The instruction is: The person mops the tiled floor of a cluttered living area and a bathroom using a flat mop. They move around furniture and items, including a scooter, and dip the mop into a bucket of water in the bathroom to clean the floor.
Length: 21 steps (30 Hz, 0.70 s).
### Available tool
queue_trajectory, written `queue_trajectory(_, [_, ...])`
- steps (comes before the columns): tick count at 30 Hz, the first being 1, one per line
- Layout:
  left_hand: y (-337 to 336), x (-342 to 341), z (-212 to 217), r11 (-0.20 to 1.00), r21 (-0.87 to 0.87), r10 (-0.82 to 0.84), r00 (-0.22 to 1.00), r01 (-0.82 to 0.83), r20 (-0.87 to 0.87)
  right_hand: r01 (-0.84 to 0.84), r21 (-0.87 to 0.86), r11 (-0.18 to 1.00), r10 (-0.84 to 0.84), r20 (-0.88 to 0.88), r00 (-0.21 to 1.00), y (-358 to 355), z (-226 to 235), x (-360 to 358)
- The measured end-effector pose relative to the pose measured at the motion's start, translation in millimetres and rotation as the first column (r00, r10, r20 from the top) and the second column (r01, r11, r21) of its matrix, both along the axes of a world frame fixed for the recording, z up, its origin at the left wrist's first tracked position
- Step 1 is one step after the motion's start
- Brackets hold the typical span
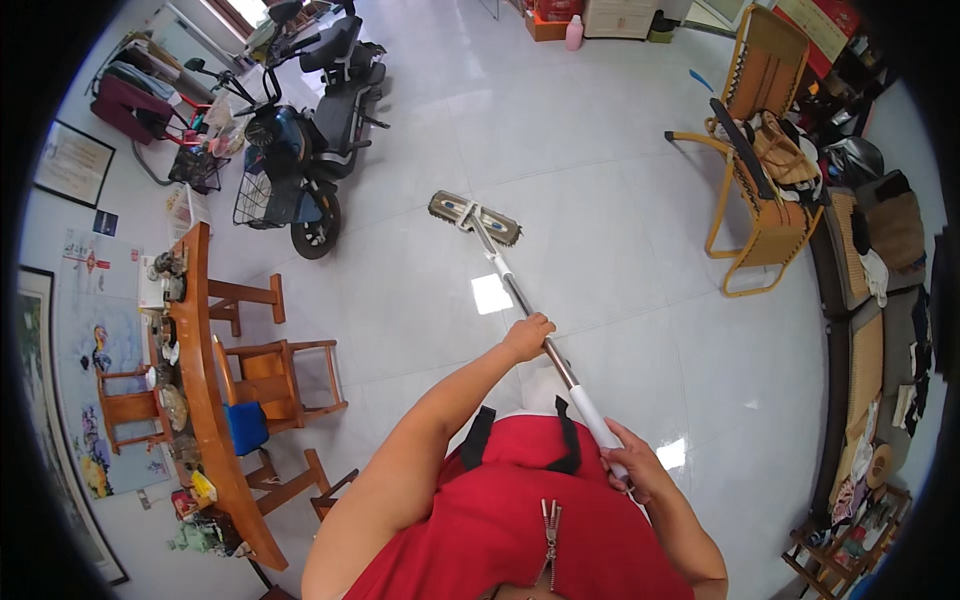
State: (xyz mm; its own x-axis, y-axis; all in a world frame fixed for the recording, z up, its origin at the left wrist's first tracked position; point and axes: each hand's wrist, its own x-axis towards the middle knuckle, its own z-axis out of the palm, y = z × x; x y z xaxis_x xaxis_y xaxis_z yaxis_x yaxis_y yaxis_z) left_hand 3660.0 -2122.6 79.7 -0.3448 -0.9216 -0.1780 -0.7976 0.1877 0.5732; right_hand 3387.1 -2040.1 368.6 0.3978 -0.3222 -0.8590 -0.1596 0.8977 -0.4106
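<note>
A flat mop (516,290) slants away from my body, its white and metal pole running up and to the left. Its flat head (474,217), with a fringed edge, lies on the pale tiled floor (600,200). Partway down the pole, my left hand (528,338) is wrapped round the metal section. My right hand (638,463) grips the white upper end, close to my red top at waist height. Both hands are closed on the mop.
A dark electric scooter (315,150) stands at the upper left. Along the left are a wooden table (205,370) and a wooden chair (270,375). A folding chair (760,190) holding bags stands at the upper right, beside a dark sofa (835,400). A pink bottle (574,34) stands far off.
</note>
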Motion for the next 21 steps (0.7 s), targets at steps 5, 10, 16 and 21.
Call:
queue_trajectory(5, [-71,12,14,1.000,-0.022,-0.003,0.998,0.002,-0.064,0.094,0.041,0.995,-0.094,0.021,0.995,-74,27,17])
queue_trajectory(10, [-131,2,21,0.985,-0.003,-0.174,0.982,0.174,-0.081,0.151,-0.037,0.988,-0.155,-0.150,0.976,-119,52,18])
queue_trajectory(16, [-211,23,46,0.888,-0.063,-0.459,0.877,0.455,-0.142,0.282,-0.082,0.956,-0.293,-0.288,0.912,-174,105,69])
queue_trajectory(21, [-293,31,66,0.784,-0.080,-0.620,0.768,0.615,-0.161,0.379,-0.171,0.909,-0.416,-0.386,0.823,-208,129,130])
